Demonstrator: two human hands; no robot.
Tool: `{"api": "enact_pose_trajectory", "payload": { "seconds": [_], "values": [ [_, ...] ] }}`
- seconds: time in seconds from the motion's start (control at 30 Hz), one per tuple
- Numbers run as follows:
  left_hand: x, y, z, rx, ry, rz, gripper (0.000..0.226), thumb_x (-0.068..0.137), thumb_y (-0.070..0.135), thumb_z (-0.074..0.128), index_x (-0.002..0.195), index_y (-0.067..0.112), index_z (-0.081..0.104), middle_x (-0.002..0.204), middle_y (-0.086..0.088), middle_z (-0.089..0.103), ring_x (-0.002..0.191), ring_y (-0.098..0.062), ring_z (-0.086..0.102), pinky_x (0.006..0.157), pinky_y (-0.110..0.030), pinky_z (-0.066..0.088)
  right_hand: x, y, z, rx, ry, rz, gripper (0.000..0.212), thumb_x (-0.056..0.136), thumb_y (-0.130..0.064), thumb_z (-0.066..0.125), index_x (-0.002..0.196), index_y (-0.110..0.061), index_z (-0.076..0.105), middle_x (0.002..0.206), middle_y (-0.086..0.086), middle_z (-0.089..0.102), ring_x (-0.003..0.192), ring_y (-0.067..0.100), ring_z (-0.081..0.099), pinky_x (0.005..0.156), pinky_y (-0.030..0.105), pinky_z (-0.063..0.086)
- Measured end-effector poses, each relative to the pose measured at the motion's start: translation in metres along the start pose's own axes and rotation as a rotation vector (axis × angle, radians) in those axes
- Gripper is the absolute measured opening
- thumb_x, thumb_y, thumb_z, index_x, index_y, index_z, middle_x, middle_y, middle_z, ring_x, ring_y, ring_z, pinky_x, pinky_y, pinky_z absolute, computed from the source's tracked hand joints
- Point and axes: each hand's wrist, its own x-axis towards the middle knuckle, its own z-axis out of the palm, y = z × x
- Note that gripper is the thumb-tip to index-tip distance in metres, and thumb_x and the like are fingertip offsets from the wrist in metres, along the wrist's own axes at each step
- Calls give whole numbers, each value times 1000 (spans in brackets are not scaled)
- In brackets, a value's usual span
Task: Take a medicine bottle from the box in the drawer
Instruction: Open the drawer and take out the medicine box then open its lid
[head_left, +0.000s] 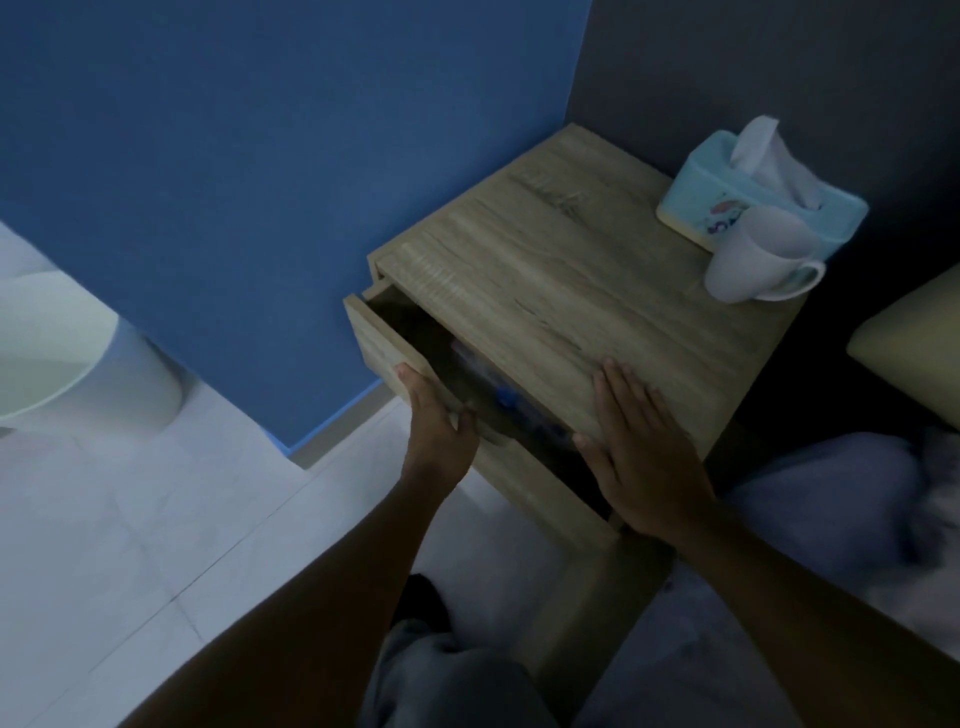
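Now your left hand (434, 415) grips the drawer front (379, 345) while your right hand (636, 441) lies flat on the nightstand top (545, 291).

Your left hand's fingers curl over the front panel's upper edge, closed on it, and the drawer stands partly open at the left of the wooden nightstand. Your right hand is spread wide, palm down, holding nothing, near the top's front edge just above the opening. Inside the dark drawer you can make out something blurred with blue and white patches (498, 389); whether that is the box or a medicine bottle cannot be told. At the back right corner of the top, a white mug (753, 260) stands touching a light blue tissue box (727, 192).
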Motion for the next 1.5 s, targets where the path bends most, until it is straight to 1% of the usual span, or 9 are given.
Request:
{"api": "enact_pose_trajectory", "payload": {
  "seconds": [0.2, 0.4, 0.6, 0.93, 1.07, 1.27, 1.33, 1.4, 1.5],
  "values": [
    [-28, -13, -31, 18, 33, -18, 98, 91, 16, 61, 153, 27, -14, 163, 0, 17, 146, -24, 28, 112, -36, 34, 1, -1, -1, -21, 9, -1, 76, 99, -58, 19, 157, -9, 18, 165, 12, 19, 153, 25, 17, 124, 44, 17],
    [-53, -28, -54, 39, 62, -49, 98, 91, 17, 61, 153, 31, -14, 161, 4, 19, 144, -19, 31, 102, -24, 33, 1, -1, -1, -21, 25, 7, 73, 99, -56, 24, 155, -9, 22, 163, 14, 26, 150, 27, 24, 122, 45, 21],
    [-67, -38, -71, 54, 53, -79, 99, 90, 16, 62, 152, 34, -13, 164, 4, 11, 149, -25, 23, 113, -48, 35, 0, -2, -1, -27, 11, 13, 73, 99, -57, 23, 154, -9, 23, 162, 14, 27, 150, 27, 24, 122, 46, 22],
    [-85, -37, -85, 122, 114, -76, 94, 86, 20, 68, 151, 33, 1, 160, 3, 20, 145, -26, 29, 110, -45, 38, 4, -1, 1, -42, -48, 31, 77, 97, -60, 15, 158, -12, 11, 166, 11, 15, 153, 25, 13, 123, 47, 14],
    [-85, -23, -92, 233, 141, -37, 111, 78, 24, 77, 153, 24, -6, 165, -1, 1, 152, -29, 6, 118, -53, 24, -1, -10, -4, 14, -66, 50, 72, 100, -46, 30, 159, -9, 11, 167, 13, 10, 154, 27, 7, 123, 47, 11],
    [-67, 6, -96, 601, 109, 41, 109, 79, 22, 73, 155, 19, -5, 164, -5, -15, 150, -25, -15, 121, -53, 9, -39, -70, -14, 147, 116, -234, 42, 91, -18, 59, 132, -10, 57, 131, 11, 60, 119, 26, 60, 98, 43, 51],
    [-54, 14, -93, 593, 20, 39, 98, 84, 19, 67, 156, 18, 1, 165, -5, -10, 151, -26, -11, 121, -52, 11, -44, -95, -8, 183, 117, -79, 35, 92, -27, 56, 126, -16, 58, 123, 6, 59, 108, 19, 60, 89, 35, 54],
    [-42, 17, -89, 550, -76, -15, 88, 89, 19, 62, 156, 18, 5, 165, -6, -3, 152, -28, -2, 121, -52, 16, -38, -115, 1, 278, 102, 269, 47, 94, -39, 54, 135, -18, 48, 130, 6, 52, 114, 18, 56, 88, 32, 52],
    [-23, 17, -83, 467, -176, -127, 72, 92, 24, 59, 152, 16, 21, 159, -15, 24, 144, -34, 31, 111, -51, 39, -23, -129, 15, 437, -32, 663, 64, 95, -49, 51, 147, -17, 32, 141, 13, 44, 119, 23, 54, 86, 34, 52]
  ]
}}
